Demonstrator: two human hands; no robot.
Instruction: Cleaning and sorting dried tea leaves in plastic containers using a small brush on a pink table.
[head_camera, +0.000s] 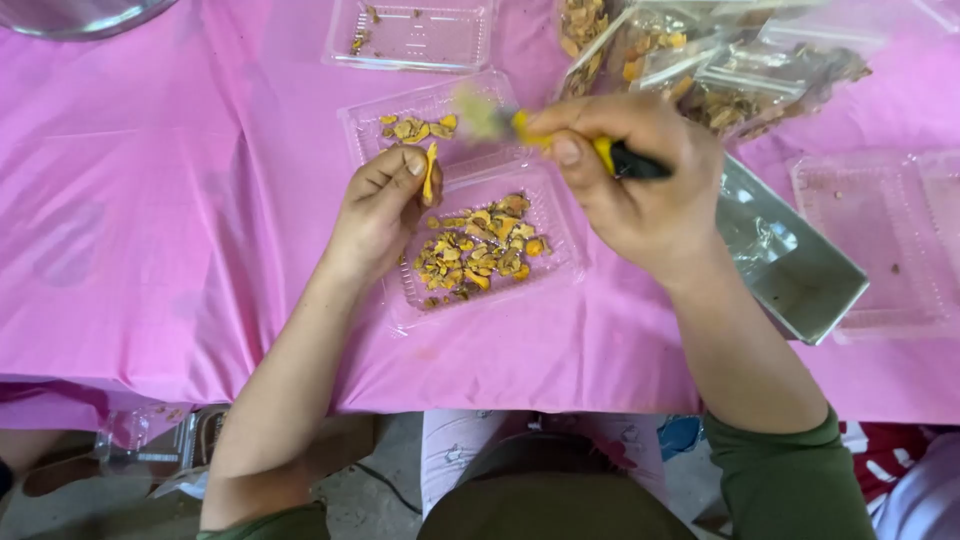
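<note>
Counting first: two bare hands, one small yellow-orange sliver, one yellow-and-black-handled tool, clear plastic clamshell trays at four spots, one metal rectangular tin, several clear bags of dried pieces.

Left hand (378, 210) closed around the thin yellow-orange sliver (430, 172), pinched upright between thumb and fingers, just above the near clear plastic tray (560, 268) at table centre. Right hand (640, 180) clamped on the yellow-and-black-handled tool (610, 155), at 3 o'clock from the sliver. Hands apart, close, not touching.

Near tray holding a loose heap of yellow-brown chips (480, 250); too many and too overlapped to count. Hinged lid half (365, 130) at 12 o'clock, a few chips on it. Second clear tray (410, 35) further at 12 o'clock, nearly bare. Third clear tray (880, 240) at 3 o'clock, cut by the frame edge. Fourth clear container (140, 445) under the table edge at 8 o'clock, part hidden.

Tool's working end blurred, shape not readable. Clear bags of dried pieces (700, 70) at 1 o'clock, overlapping, count uncertain. Shiny metal rectangular tin (790, 265) partly behind the right wrist. Grey metal bowl rim (80, 15) at 11 o'clock, mostly cut off.

Pink plastic tablecloth (170, 220) broad and bare toward 9 o'clock; table edge running along 6 o'clock, close to the forearms. Crowded toward 1 to 3 o'clock.
</note>
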